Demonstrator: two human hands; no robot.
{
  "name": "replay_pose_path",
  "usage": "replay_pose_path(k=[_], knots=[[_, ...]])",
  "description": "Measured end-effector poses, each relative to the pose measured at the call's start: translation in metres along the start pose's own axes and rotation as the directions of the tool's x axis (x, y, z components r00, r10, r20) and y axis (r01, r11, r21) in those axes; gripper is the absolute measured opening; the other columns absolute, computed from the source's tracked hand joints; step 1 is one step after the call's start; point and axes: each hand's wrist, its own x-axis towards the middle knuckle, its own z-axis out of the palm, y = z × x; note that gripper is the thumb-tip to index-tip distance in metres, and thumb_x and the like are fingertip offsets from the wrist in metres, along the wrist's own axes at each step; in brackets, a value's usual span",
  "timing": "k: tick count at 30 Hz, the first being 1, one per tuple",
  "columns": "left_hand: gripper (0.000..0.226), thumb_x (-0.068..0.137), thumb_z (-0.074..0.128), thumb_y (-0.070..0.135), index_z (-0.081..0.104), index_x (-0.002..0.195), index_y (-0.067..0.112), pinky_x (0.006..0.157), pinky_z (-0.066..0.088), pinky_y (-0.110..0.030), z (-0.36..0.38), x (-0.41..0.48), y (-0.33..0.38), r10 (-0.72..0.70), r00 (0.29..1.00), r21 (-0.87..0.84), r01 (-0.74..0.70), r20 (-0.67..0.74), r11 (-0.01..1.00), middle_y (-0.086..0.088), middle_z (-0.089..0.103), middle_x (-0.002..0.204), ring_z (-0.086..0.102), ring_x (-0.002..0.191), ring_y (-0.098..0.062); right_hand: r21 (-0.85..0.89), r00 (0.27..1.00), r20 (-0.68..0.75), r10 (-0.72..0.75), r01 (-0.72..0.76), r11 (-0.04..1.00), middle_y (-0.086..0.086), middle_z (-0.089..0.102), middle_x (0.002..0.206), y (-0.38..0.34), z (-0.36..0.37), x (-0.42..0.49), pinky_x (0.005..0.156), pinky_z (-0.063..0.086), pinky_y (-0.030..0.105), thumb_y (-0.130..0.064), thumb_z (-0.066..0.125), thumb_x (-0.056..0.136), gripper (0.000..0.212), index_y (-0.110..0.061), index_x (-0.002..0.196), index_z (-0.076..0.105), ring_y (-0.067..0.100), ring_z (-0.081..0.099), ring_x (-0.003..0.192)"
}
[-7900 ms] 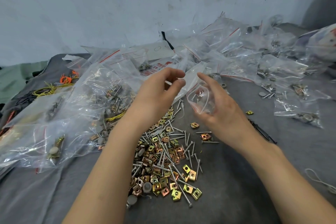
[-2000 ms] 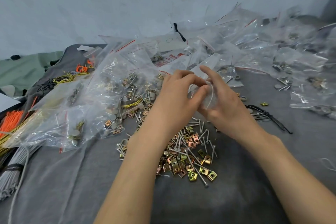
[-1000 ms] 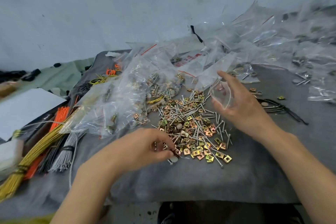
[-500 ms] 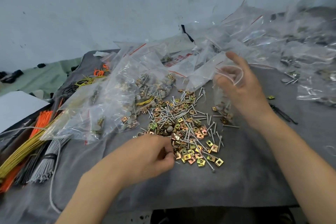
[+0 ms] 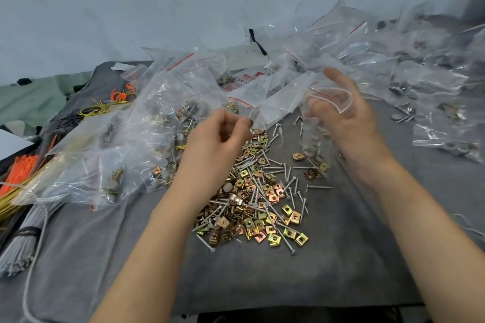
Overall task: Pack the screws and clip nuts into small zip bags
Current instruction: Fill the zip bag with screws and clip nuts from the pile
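The small zip bag [image 5: 316, 126] hangs from my right hand [image 5: 346, 115], up over the far right edge of the pile of screws and clip nuts [image 5: 252, 202]. The fingers are curled round the bag's top and hold its mouth open in a loop. There's a bit of hardware in the bottom of the bag, but through the plastic it's a blur and I can't count it or say what kind.

My left hand [image 5: 217, 141] is over the far left side of the pile, fingers curled in, with thumb and forefinger pinched on one small piece. I think it's a clip nut [image 5: 252, 115], but it's tiny and sits right against the clear bags behind, so don't quote me. The two hands are apart, with the bag's mouth off to the right of that pinch.

The left hand and forearm cover the left part of the pile. The stuffed bags [image 5: 118, 144] to the left are too crinkled and shiny to read their contents well. The heap of bags [image 5: 393, 68] along the back runs off the right edge of the view. The orange ties [image 5: 21, 168] and the grey bundle [image 5: 18, 249] are cut off at the left edge. All of it sits on a grey cloth [image 5: 341, 257].

Versus half a second ago, the left hand was down at the near edge of the pile, picking. Now it's lifted and further in, up near bag height. The right hand has kept the bag open in about the same spot.
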Motion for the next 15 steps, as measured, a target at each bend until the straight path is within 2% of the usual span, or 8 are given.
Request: replay_pose_path(k=[3,6,9,11,15], knots=[[0.008,0.097,0.062,0.031,0.062,0.090,0.026,0.055,0.045,-0.017,0.009,0.010,0.009,-0.030,0.999,-0.138,0.025,-0.035,0.990,0.009,0.074,0.085,0.064,0.064,-0.007,-0.035,1.000,0.030,0.002,-0.001,0.999,0.003,0.066,0.120,0.001,0.000,0.002,0.086,0.055,0.026,-0.033,0.071,0.091,0.053,-0.047,0.137,0.049,0.019,0.066,0.107],[0.005,0.095,0.065,0.028,0.064,0.094,0.023,0.060,0.047,-0.023,0.015,0.016,0.016,-0.042,0.998,-0.210,0.030,-0.050,0.977,0.005,0.073,0.089,0.065,0.072,-0.011,-0.051,0.999,0.044,-0.013,0.016,0.999,0.003,0.065,0.119,0.000,0.004,0.002,0.100,0.053,0.038,-0.029,0.070,0.092,0.053,-0.043,0.138,0.048,0.018,0.065,0.109],[0.003,0.094,0.066,0.026,0.065,0.096,0.024,0.061,0.051,-0.022,0.016,0.018,0.023,0.000,0.997,-0.231,-0.019,-0.083,0.973,0.007,0.070,0.088,0.066,0.075,-0.013,-0.094,0.997,0.078,-0.025,0.032,0.995,-0.010,0.066,0.109,0.000,0.012,0.000,0.087,0.056,0.033,-0.031,0.070,0.091,0.057,-0.045,0.140,0.045,0.019,0.065,0.093],[0.001,0.095,0.066,0.025,0.066,0.096,0.026,0.061,0.051,-0.021,0.016,0.019,0.029,0.043,0.994,-0.228,-0.064,-0.098,0.972,0.007,0.069,0.085,0.065,0.075,-0.012,-0.143,0.993,0.112,-0.035,0.051,0.988,-0.018,0.064,0.105,-0.001,0.017,-0.003,0.079,0.056,0.029,-0.038,0.068,0.088,0.059,-0.047,0.141,0.043,0.014,0.063,0.086],[0.006,0.095,0.065,0.027,0.066,0.095,0.033,0.061,0.045,-0.012,0.018,0.018,0.037,0.153,0.986,-0.097,-0.159,-0.070,0.983,0.017,0.067,0.085,0.061,0.073,0.000,-0.205,0.986,0.157,-0.053,0.085,0.975,-0.014,0.064,0.105,-0.001,0.024,-0.007,0.090,0.055,0.044,-0.035,0.068,0.091,0.059,-0.048,0.142,0.041,0.013,0.064,0.096]])
